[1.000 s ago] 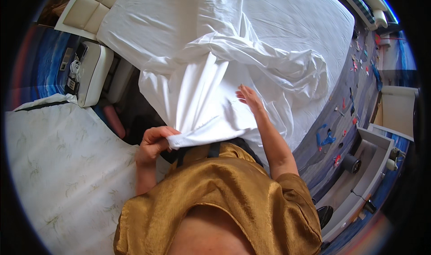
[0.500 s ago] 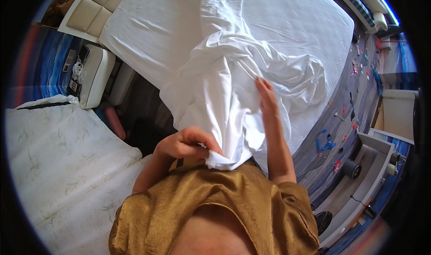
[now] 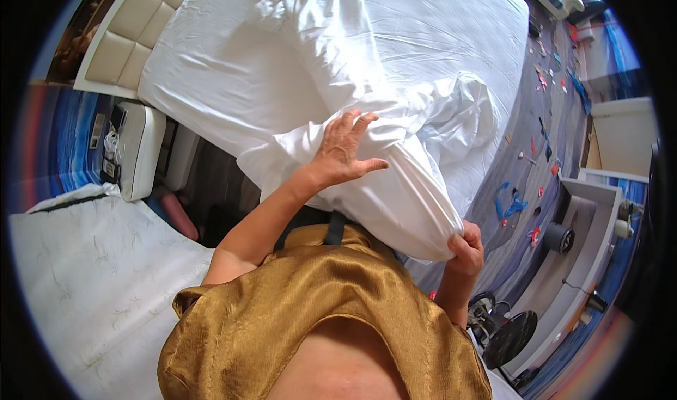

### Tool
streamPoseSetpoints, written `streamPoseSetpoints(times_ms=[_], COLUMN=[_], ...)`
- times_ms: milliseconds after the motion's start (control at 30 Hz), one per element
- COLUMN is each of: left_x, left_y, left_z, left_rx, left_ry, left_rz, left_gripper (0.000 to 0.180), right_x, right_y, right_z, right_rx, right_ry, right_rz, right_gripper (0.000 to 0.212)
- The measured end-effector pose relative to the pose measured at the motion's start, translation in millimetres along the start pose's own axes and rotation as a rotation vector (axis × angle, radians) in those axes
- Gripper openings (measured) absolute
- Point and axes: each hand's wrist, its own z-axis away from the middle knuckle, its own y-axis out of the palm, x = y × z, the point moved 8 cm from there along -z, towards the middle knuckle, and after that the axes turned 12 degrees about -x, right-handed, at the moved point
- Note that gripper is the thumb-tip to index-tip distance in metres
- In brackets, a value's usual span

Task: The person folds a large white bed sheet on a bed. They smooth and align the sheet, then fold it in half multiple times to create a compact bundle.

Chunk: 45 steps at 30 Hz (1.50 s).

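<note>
White sheeting covers a broad bed (image 3: 451, 33) beyond both hands, with grey floor (image 3: 485, 224) ahead and to the right of the right hand (image 3: 465, 248). That hand is closed, thumb against curled fingers, pinching the gathered edge of a loose white cloth (image 3: 409, 195). From this grip the cloth fans leftward and forward, passes beneath the left hand (image 3: 340, 152), bunches just past it and trails farther away over the bed. Left fingers are spread wide, thumb apart, gripping nothing; whether they touch the cloth below, I cannot tell. Well left of them stands a white nightstand (image 3: 143, 150).
</note>
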Motion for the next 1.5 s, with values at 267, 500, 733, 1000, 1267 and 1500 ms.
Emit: streamPoseSetpoints(times_ms=[267,500,733,1000,1267,1500], left_x=[20,133,191,320,273,152], left_y=[68,-10,-111,-61,-39,-98], left_z=[20,-14,-37,164,204,107], left_rx=[0.285,-0.248,-0.543,-0.112,0.022,-0.155], left_ry=[-0.228,-0.804,-0.67,-0.889,-1.0,-0.19], left_rz=[0.236,0.95,0.514,-0.239,-0.251,-0.482], left_gripper=[0.031,0.014,0.006,0.033,0.027,0.017], right_x=[34,5,-76,-270,-213,-116], right_y=[-81,-209,-304,-351,-209,7], right_z=[45,56,67,155,6,-177], right_rx=[-0.496,-0.766,-0.834,-1.149,-0.735,-0.399], right_ry=[-0.198,-0.176,0.002,0.471,0.072,-0.698], right_rz=[-0.259,-0.567,-0.534,-0.064,1.825,1.359], right_gripper=[0.032,0.04,0.037,0.034,0.021,0.029])
